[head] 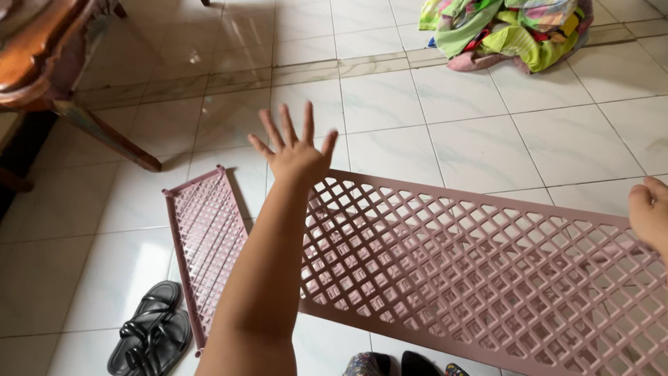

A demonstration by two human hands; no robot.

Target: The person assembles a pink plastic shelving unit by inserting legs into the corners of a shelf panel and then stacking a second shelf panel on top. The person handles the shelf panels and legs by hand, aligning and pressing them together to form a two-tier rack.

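Beyond the black sandals (152, 337) on the white tiled floor (487, 132), a wooden chair (49, 63) was seen directly up-frame, and a heap of bright cloth (511, 31) well apart toward the far right.

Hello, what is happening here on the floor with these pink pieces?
A person looks down at a long pink lattice panel lying over the white tiled floor. The left hand is raised above it with fingers spread, holding nothing. The right hand is at the panel's far edge; its grip is unclear. A smaller pink grid panel lies beside black sandals. A pile of colourful cloth sits farther away.
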